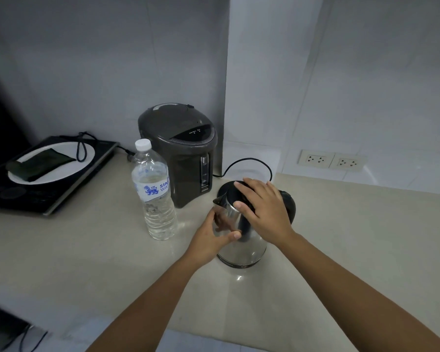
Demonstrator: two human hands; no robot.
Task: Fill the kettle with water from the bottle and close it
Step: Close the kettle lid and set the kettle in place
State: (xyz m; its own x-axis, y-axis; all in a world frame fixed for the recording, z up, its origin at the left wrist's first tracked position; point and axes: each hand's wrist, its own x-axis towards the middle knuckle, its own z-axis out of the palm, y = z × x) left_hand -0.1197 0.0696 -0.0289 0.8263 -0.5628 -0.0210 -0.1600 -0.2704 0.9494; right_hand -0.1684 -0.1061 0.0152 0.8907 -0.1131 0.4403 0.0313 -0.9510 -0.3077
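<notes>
A steel kettle [247,246] with a black lid and handle stands upright on the beige counter [87,250]. My left hand [211,241] wraps around the kettle's body from the left, thumb across the front. My right hand [263,210] lies flat on the black lid, fingers spread, covering most of it; the lid looks down. Left of the kettle stands a clear plastic water bottle [154,191] with a white cap screwed on, holding water to about two thirds. Neither hand touches the bottle.
A dark grey electric water dispenser pot [181,151] stands behind the bottle against the wall. An induction hob [61,189] at the left carries a white plate with a dark pouch. A black cord [249,162] runs behind the kettle. Wall sockets [332,161] sit at the right.
</notes>
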